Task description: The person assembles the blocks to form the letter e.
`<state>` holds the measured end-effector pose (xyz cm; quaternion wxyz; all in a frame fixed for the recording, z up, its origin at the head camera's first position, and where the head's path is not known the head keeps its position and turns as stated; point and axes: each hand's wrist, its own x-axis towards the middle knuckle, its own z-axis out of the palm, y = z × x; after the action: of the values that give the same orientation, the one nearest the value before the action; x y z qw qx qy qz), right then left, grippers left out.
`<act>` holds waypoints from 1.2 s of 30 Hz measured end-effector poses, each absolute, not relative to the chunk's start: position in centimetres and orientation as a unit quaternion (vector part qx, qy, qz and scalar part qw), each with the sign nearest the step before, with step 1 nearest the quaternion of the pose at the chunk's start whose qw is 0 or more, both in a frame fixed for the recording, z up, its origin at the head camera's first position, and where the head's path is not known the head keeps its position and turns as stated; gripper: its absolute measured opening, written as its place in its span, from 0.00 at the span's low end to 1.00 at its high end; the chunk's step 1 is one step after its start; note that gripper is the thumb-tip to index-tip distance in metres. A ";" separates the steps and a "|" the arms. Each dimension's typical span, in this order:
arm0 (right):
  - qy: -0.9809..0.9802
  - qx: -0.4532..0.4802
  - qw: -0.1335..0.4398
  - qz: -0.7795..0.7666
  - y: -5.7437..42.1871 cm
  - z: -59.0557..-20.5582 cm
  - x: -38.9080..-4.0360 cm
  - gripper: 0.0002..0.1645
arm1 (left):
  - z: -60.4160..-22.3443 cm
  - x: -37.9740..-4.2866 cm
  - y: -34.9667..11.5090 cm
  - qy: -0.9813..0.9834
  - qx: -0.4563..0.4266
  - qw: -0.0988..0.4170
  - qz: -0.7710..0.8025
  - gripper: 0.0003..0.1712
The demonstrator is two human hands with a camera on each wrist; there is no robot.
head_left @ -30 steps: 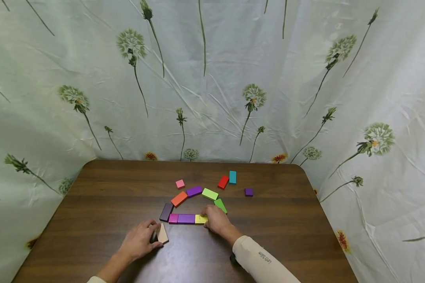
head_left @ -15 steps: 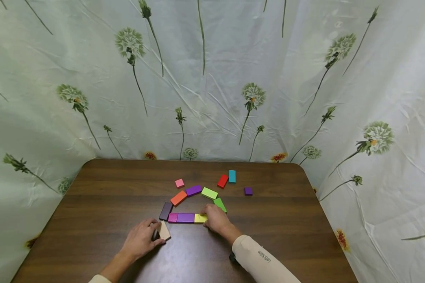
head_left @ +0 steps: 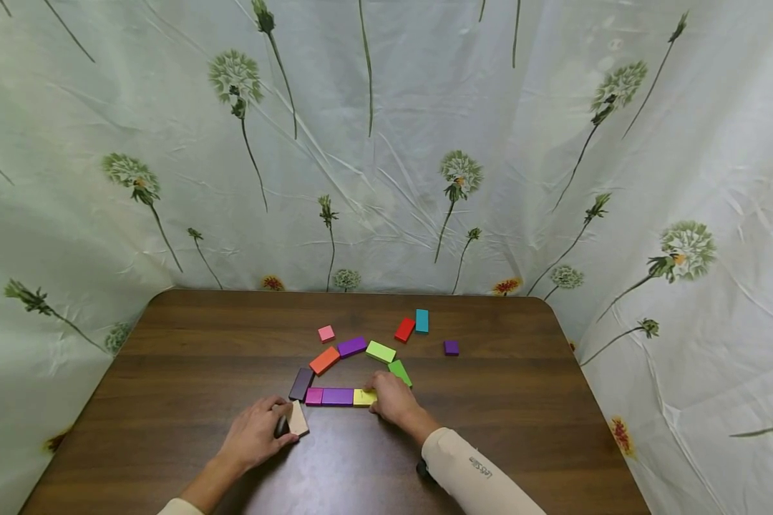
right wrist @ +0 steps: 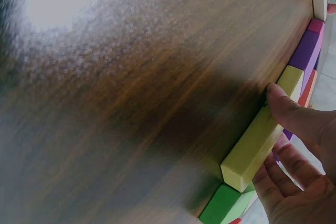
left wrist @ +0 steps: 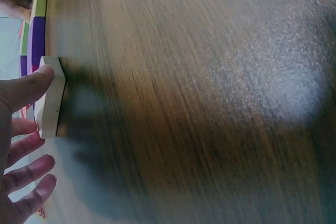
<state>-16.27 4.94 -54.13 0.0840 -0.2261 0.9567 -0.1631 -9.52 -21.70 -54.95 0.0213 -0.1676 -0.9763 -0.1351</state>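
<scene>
In the head view, my left hand (head_left: 254, 433) pinches a pale, bare-wood block (head_left: 298, 418) at the left end of a straight row of blocks. Its thumb (left wrist: 44, 73) presses the block's near end in the left wrist view, other fingers spread behind. The row has a pink block (head_left: 314, 396), a purple block (head_left: 338, 397) and a yellow block (head_left: 363, 398). My right hand (head_left: 396, 402) grips the yellow block, thumb (right wrist: 281, 103) on the near side, fingers at the far side. Part of the yellow is hidden. A green block (right wrist: 223, 205) touches its right end.
Behind the row, a dark purple block (head_left: 301, 384), an orange block (head_left: 325, 361), a purple block (head_left: 352, 347) and green ones form an arch. Beyond lie a small pink block (head_left: 326, 334), red block (head_left: 405, 330), teal block (head_left: 421, 321) and small purple block (head_left: 451, 347).
Over the last second, my left hand has slid the pale wood block slightly to the right and away from me, toward the row's end. My right hand stays at the yellow block.
</scene>
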 end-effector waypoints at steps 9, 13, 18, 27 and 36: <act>0.955 -0.232 0.080 -0.167 5.0 -54.2 -16.3 0.18 | -54.8 -9.5 -21.8 -0.976 -0.167 0.019 -0.138 0.27; 0.954 -0.233 0.076 -0.171 5.0 -54.1 -16.2 0.18 | -54.9 -9.5 -21.9 -0.977 -0.165 0.018 -0.136 0.27; 0.955 -0.230 0.079 -0.172 5.0 -54.1 -16.2 0.18 | -55.0 -9.6 -21.9 -0.977 -0.163 0.018 -0.139 0.28; 0.957 -0.221 0.084 -0.171 4.9 -54.1 -16.2 0.19 | -55.2 -9.6 -22.0 -0.976 -0.165 0.024 -0.138 0.28; 0.957 -0.223 0.081 -0.168 4.9 -54.2 -16.2 0.18 | -54.9 -9.6 -21.9 -0.977 -0.160 0.015 -0.141 0.28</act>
<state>-16.20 4.90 -54.23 0.0810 -0.2232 0.9567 -0.1685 -9.55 -21.90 -54.92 0.0153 -0.1596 -0.9770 -0.1409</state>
